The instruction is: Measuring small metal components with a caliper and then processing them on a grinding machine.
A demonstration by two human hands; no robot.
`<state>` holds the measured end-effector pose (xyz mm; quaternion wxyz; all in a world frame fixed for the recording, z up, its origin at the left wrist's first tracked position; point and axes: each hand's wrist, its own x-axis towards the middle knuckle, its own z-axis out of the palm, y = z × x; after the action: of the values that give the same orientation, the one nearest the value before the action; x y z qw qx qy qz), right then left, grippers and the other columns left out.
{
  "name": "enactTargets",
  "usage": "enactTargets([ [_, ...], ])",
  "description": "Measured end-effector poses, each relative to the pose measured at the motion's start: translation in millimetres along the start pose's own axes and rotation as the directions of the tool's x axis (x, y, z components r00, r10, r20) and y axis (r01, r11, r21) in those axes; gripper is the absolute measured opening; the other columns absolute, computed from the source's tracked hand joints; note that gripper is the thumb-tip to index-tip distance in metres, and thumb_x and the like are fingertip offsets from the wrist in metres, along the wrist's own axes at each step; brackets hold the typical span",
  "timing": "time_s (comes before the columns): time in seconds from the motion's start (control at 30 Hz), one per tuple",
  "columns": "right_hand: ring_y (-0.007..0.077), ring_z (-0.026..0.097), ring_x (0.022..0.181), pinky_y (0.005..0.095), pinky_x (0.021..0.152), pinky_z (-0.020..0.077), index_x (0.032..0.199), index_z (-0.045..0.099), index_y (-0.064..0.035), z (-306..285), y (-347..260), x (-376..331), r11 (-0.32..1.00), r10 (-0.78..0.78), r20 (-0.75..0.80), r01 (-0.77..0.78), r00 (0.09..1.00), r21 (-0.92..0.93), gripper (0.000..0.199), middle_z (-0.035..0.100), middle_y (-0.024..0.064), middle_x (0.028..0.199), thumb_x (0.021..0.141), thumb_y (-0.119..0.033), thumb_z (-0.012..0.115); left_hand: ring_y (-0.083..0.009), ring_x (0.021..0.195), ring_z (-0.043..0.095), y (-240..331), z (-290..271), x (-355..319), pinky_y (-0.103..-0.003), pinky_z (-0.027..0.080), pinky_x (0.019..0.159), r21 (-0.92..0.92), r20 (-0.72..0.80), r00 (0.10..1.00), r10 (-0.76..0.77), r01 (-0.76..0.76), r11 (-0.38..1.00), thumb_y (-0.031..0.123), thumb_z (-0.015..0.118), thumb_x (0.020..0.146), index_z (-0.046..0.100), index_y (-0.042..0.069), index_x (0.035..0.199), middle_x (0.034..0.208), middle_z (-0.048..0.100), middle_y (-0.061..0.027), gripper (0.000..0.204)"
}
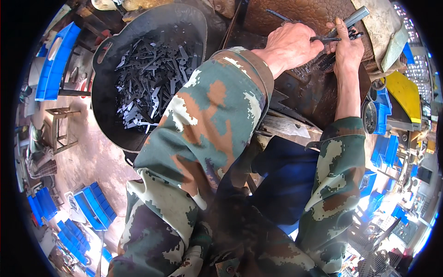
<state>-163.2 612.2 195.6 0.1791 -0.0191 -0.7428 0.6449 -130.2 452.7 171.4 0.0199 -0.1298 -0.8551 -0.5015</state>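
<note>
At the top right, above a dark, worn metal work surface (300,87), my two hands are close together. My left hand (293,46) is closed, its thumb and fingers pinching a thin dark metal strip (325,39) that points toward my right hand. Curled fingers of my right hand (347,53) grip several small dark metal pieces (354,34), their exact shape partly hidden. A grey metal bar (357,16) slants up past the right fingers; whether that hand touches it I cannot tell. To the left, a black rubber tub (104,101) holds a heap of flat dark metal parts (154,76).
A wooden stool (62,127) stands on the floor at the left. Blue plastic bins (57,62) line the left side, with more blue bins (385,150) at the right. A yellow panel (402,94) and a fan (376,258) are on the right. Cloth (385,27) hangs beyond my right hand.
</note>
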Motion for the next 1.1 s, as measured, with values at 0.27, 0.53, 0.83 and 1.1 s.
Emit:
enactTargets([
  [0.27, 0.0093, 0.047, 0.044, 0.0272, 0.041, 0.0441, 0.102, 0.06, -0.0001, 0.7, 1.9, 0.3, 1.0, 0.006, -0.015, -0.006, 1.0, -0.009, 0.025, 0.072, 0.0092, 0.09, 0.093, -0.022, 0.069, -0.0399, 0.104, 0.065, -1.8, 0.9, -1.4, -0.045, 0.051, 0.092, 0.009, -0.016, 1.0, 0.004, -0.004, 1.0, 0.039, 0.067, 0.085, 0.067, 0.005, 0.12, 0.106, 0.069, -0.0242, 0.049],
  [0.53, 0.0097, 0.047, 0.044, 0.0272, 0.041, 0.044, 0.109, 0.055, 0.0015, -3.0, 5.2, 4.0, 1.0, 0.007, 0.011, -0.007, 1.0, 0.006, 0.033, 0.073, 0.0103, 0.091, 0.092, -0.023, 0.07, -0.0394, 0.105, 0.065, -0.6, 1.0, -0.5, -0.045, 0.051, 0.093, -0.002, 0.006, 1.0, 0.002, -0.002, 1.0, 0.039, 0.067, 0.085, 0.066, 0.003, 0.121, 0.108, 0.068, -0.0247, 0.05],
  [0.83, 0.0098, 0.047, 0.044, 0.0271, 0.042, 0.0442, 0.111, 0.052, 0.0028, -3.7, 7.0, 5.1, 1.0, -0.002, 0.025, 0.002, 1.0, 0.005, 0.037, 0.073, 0.0113, 0.091, 0.093, -0.023, 0.07, -0.0395, 0.104, 0.065, -1.4, 1.6, -0.5, -0.045, 0.051, 0.093, 0.002, -0.004, 1.0, 0.018, -0.018, 1.0, 0.039, 0.067, 0.085, 0.066, 0.003, 0.121, 0.108, 0.069, -0.0243, 0.05],
  [1.1, 0.01, 0.048, 0.043, 0.0267, 0.041, 0.0444, 0.114, 0.05, 0.004, -3.9, 6.9, 4.5, 1.0, -0.012, 0.024, 0.012, 1.0, -0.006, 0.039, 0.073, 0.0117, 0.09, 0.093, -0.023, 0.07, -0.0398, 0.105, 0.065, -1.2, 1.3, -0.8, -0.045, 0.051, 0.093, 0.004, 0.005, 1.0, 0.02, -0.02, 1.0, 0.039, 0.067, 0.085, 0.067, 0.003, 0.12, 0.107, 0.069, -0.0246, 0.05],
])
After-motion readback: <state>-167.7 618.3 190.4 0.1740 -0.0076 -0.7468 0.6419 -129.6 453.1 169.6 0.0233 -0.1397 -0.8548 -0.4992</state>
